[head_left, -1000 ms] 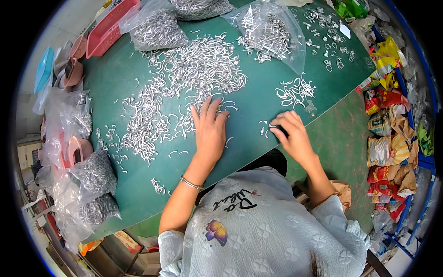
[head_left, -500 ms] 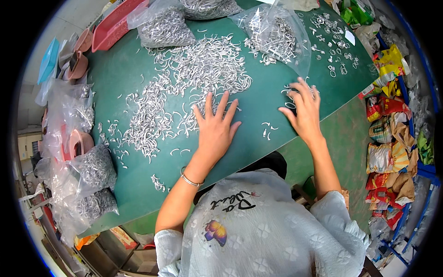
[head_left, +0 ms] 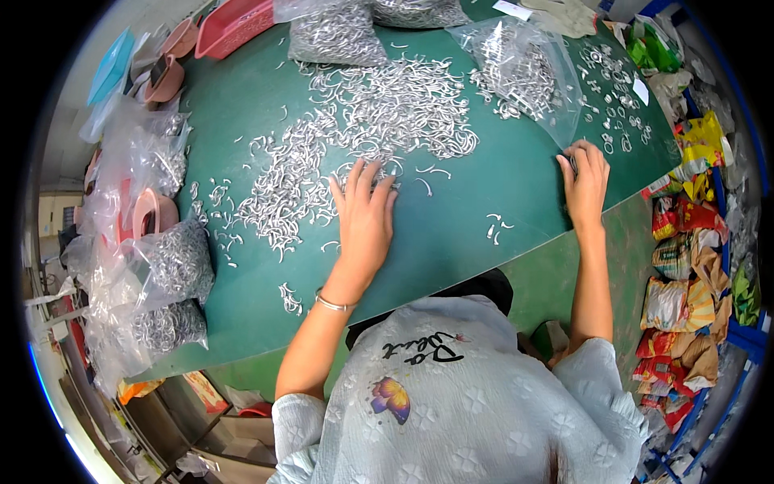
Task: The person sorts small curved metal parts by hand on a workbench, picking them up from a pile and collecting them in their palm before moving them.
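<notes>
A wide heap of small curved silver metal pieces [head_left: 379, 121] is spread over the green table [head_left: 468, 218]. My left hand [head_left: 364, 214] lies flat with fingers spread at the near edge of that heap, touching a few pieces. My right hand [head_left: 584, 177] rests palm down at the right, its fingers curled over some pieces at the lower corner of a clear plastic bag [head_left: 524, 77] of the same parts. A few loose pieces [head_left: 496, 227] lie between the two hands. A thin bracelet circles my left wrist.
Filled clear bags [head_left: 165, 266] and pink bowls [head_left: 153, 211] crowd the table's left edge. A red basket [head_left: 234, 24] and more bags [head_left: 339, 36] stand at the back. Small metal rings [head_left: 617, 113] lie at the far right. Colourful packets [head_left: 685, 266] pile on the floor to the right.
My right hand has slid away from me and to the right, from the loose pieces up to the bag's corner. My left hand has shifted forward to the heap's edge.
</notes>
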A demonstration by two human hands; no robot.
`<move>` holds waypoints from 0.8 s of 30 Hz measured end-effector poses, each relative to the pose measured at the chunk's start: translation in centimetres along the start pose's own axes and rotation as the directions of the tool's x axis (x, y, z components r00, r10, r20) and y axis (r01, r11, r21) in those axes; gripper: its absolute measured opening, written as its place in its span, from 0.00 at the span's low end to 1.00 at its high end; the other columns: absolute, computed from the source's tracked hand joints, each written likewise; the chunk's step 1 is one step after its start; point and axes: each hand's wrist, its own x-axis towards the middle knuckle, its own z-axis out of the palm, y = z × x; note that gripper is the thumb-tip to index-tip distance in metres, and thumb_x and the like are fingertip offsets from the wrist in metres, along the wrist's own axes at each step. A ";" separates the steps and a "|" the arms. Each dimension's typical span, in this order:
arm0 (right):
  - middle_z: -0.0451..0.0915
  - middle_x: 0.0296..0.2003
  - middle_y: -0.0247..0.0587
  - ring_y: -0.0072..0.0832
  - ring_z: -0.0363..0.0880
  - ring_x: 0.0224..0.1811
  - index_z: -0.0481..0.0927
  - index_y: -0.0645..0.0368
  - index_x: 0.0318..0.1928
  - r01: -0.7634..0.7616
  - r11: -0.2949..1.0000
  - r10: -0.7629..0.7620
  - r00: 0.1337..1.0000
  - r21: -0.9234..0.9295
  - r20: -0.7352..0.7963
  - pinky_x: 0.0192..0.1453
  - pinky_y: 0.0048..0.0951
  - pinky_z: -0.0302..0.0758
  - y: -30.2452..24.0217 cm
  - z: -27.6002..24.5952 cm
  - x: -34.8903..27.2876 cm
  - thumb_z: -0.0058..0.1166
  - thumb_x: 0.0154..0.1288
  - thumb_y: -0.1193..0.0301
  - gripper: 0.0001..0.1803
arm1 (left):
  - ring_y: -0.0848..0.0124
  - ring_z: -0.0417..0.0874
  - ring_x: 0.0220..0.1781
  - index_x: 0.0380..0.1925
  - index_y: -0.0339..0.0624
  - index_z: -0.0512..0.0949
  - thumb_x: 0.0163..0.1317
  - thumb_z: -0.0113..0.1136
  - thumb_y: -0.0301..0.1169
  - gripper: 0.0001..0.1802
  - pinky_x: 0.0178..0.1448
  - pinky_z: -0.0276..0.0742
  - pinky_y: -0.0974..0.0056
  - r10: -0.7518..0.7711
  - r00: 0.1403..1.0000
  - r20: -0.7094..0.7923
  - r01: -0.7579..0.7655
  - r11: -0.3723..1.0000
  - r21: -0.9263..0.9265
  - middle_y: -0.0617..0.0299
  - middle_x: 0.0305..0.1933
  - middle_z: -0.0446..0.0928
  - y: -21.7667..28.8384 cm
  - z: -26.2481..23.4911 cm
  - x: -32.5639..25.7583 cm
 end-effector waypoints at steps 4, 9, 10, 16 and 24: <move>0.77 0.38 0.41 0.41 0.74 0.43 0.80 0.59 0.38 0.087 0.932 -0.155 0.973 0.351 0.170 0.46 0.39 0.68 -9.1 -0.3 0.1 0.63 0.58 0.71 0.09 | 0.49 0.65 0.69 0.50 0.41 0.77 0.60 0.62 0.25 0.17 0.72 0.52 0.33 -0.057 0.998 0.029 0.059 0.996 -0.071 0.51 0.63 0.68 1.8 -1.7 -2.0; 0.74 0.35 0.43 0.42 0.73 0.41 0.77 0.61 0.37 0.095 0.931 -0.197 0.944 0.353 0.264 0.44 0.39 0.69 -14.7 3.2 0.6 0.61 0.58 0.72 0.09 | 0.47 0.67 0.67 0.51 0.41 0.76 0.58 0.63 0.24 0.19 0.71 0.58 0.37 -0.109 0.990 0.085 0.122 0.980 -0.156 0.50 0.64 0.68 3.1 -2.8 -4.8; 0.74 0.36 0.43 0.42 0.73 0.41 0.76 0.61 0.37 0.088 0.941 -0.188 0.939 0.328 0.288 0.44 0.40 0.69 -15.0 3.9 0.2 0.61 0.58 0.72 0.09 | 0.47 0.68 0.66 0.51 0.39 0.76 0.57 0.63 0.23 0.20 0.70 0.61 0.42 -0.105 0.991 0.082 0.117 0.981 -0.152 0.49 0.63 0.68 3.0 -3.0 -5.2; 0.72 0.36 0.46 0.45 0.73 0.42 0.75 0.61 0.36 0.083 0.815 -0.395 0.803 0.574 0.446 0.46 0.43 0.69 -16.7 0.7 -2.1 0.61 0.57 0.75 0.09 | 0.48 0.70 0.62 0.52 0.36 0.75 0.57 0.62 0.21 0.21 0.66 0.66 0.50 -0.180 0.982 0.065 0.191 0.911 -0.366 0.48 0.60 0.70 3.4 -3.5 -7.1; 0.72 0.36 0.47 0.44 0.72 0.43 0.75 0.63 0.37 0.206 0.914 -0.313 0.906 0.349 0.286 0.49 0.42 0.70 -16.3 4.4 2.0 0.57 0.58 0.77 0.06 | 0.57 0.74 0.46 0.46 0.38 0.77 0.57 0.62 0.23 0.15 0.46 0.70 0.58 -0.049 0.994 0.101 0.073 0.966 -0.249 0.54 0.48 0.73 5.0 -1.1 -5.7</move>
